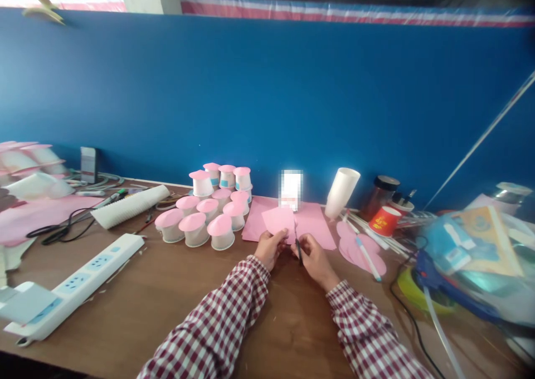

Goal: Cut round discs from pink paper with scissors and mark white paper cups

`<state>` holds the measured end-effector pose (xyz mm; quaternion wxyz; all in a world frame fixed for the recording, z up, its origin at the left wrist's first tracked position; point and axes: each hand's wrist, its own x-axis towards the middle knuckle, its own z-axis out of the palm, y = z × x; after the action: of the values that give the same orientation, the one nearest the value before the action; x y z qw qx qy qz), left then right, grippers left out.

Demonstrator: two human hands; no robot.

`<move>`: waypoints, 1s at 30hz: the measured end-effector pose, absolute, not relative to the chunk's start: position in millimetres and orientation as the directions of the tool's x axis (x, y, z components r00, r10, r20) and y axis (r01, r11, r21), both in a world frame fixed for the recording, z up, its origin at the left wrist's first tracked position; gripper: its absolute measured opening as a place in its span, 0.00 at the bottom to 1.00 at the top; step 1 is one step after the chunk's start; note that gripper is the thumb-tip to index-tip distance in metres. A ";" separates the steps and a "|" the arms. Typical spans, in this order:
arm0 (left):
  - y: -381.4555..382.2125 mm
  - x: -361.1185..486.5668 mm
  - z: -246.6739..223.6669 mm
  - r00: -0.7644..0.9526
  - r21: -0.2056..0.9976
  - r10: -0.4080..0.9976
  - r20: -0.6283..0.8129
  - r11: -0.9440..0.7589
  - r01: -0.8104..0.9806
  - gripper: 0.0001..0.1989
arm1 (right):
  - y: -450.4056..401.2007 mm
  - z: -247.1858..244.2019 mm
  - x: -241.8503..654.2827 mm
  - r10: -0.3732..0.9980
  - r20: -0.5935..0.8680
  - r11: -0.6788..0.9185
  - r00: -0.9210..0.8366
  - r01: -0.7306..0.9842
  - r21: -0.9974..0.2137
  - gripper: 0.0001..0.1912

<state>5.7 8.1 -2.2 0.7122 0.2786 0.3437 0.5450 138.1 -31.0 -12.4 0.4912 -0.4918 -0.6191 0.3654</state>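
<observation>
My left hand (270,248) pinches the lower edge of a small piece of pink paper (278,219), fingers closed on it. In my right hand (314,259) is a pair of scissors (298,249), its blades pointing away from me at the right edge of that piece. Whether the blades are closed on the paper is too small to tell. Larger pink sheets (254,223) lie flat on the table beneath both hands. To the right, several cut pink paper rounds (349,249) overlap, with a white and light-blue pen (368,259) on top.
Several white cups with pink cone tops (194,229) stand left of the sheets. A white power strip (90,281) lies front left, near a fallen stack of white cups (131,206). Upright white cups (341,192), a red cup (384,221) and a blue glue gun (447,290) are on the right.
</observation>
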 end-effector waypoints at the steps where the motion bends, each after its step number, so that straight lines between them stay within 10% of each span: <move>1: 8.0 5.7 -1.9 0.177 0.769 0.967 -0.182 0.252 -0.587 0.14 | -31.1 -12.3 138.1 0.970 0.239 0.240 -0.033 0.240 -0.941 0.14; 30: 5.7 8.4 -2.3 0.185 0.824 0.973 -0.140 0.218 -0.524 0.14 | -32.0 -11.5 138.9 0.971 0.232 0.237 -0.051 0.215 -0.947 0.19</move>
<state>8.4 5.7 -2.3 0.6987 0.3230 0.3475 0.5354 138.9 -32.0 -11.5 0.4913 -0.4831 -0.6142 0.3847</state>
